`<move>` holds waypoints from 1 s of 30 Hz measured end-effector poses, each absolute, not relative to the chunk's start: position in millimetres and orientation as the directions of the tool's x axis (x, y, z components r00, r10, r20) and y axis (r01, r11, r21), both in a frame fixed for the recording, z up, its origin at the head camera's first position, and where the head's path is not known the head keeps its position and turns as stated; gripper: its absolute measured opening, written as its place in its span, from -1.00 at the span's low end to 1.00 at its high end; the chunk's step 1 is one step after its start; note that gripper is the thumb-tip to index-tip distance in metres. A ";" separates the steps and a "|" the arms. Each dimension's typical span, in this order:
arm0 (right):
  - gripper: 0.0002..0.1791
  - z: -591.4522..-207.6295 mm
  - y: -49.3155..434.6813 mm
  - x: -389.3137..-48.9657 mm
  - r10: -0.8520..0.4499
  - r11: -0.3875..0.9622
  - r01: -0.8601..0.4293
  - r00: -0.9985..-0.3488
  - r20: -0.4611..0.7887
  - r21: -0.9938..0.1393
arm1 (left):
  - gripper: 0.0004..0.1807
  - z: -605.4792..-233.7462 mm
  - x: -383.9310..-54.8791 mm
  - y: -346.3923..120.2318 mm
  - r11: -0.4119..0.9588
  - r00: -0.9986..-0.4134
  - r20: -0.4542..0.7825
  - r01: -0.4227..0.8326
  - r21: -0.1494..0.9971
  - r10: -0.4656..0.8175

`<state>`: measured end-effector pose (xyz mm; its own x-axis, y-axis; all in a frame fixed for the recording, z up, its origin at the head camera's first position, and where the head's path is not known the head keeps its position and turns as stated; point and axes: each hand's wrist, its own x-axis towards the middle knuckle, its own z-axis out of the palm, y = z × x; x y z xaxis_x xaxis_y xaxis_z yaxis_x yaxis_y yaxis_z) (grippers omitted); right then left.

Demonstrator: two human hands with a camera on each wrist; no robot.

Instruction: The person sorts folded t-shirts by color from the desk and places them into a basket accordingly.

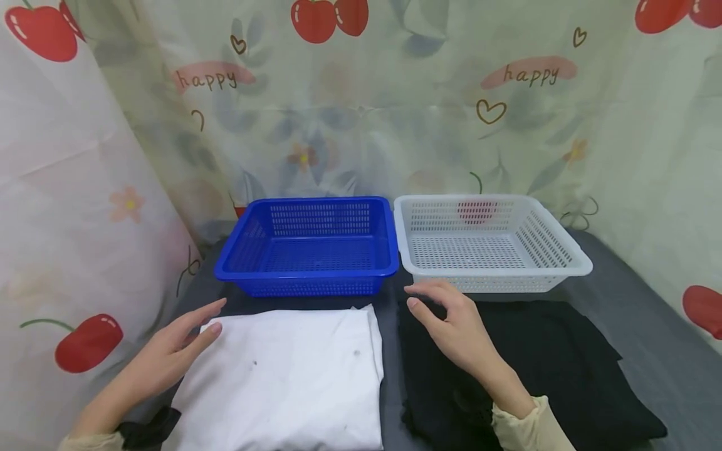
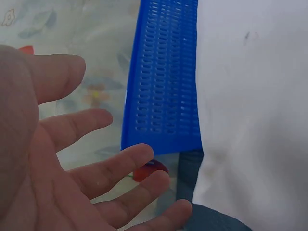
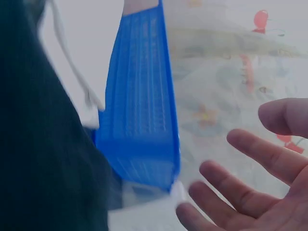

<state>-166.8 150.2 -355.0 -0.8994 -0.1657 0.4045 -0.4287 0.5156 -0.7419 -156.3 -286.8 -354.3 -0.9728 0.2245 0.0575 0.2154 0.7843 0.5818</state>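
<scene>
Spread, with the thumb held apart from the fingers, the left grip (image 1: 172, 354) hangs beside the upper left corner of a white cloth (image 1: 287, 369) lying on the grey-covered bench (image 1: 648, 332). Likewise spread, the right grip (image 1: 454, 322) is over the upper left part of a black cloth (image 1: 553, 357), its fingertips near the front rim of a white basket (image 1: 502, 273). Small dark marks show on the white cloth. Behind it stands a blue basket (image 1: 304, 275), just beside the white one. Cream sleeves (image 1: 530, 423) cover the forearms, and a cherry-printed curtain (image 1: 361, 81) hangs behind the baskets.
</scene>
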 end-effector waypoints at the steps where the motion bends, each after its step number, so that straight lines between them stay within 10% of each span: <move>1: -0.69 -355.7 148.9 -166.8 -0.174 0.482 -0.403 -0.914 0.365 -0.778 | -0.28 -356.6 -155.1 -289.2 0.783 -0.975 0.053 0.207 0.587 0.218; 19: -0.49 -376.7 135.3 -177.5 -0.395 0.080 0.089 -0.912 -0.113 -0.993 | 0.00 -388.8 -153.4 -307.3 0.806 -0.989 -0.042 0.093 0.584 0.144; 30: -0.33 -388.0 115.6 -182.8 -0.413 0.112 0.232 -0.874 -0.258 -0.966 | 0.09 -395.4 -166.9 -311.5 0.837 -0.965 -0.195 0.040 0.546 0.173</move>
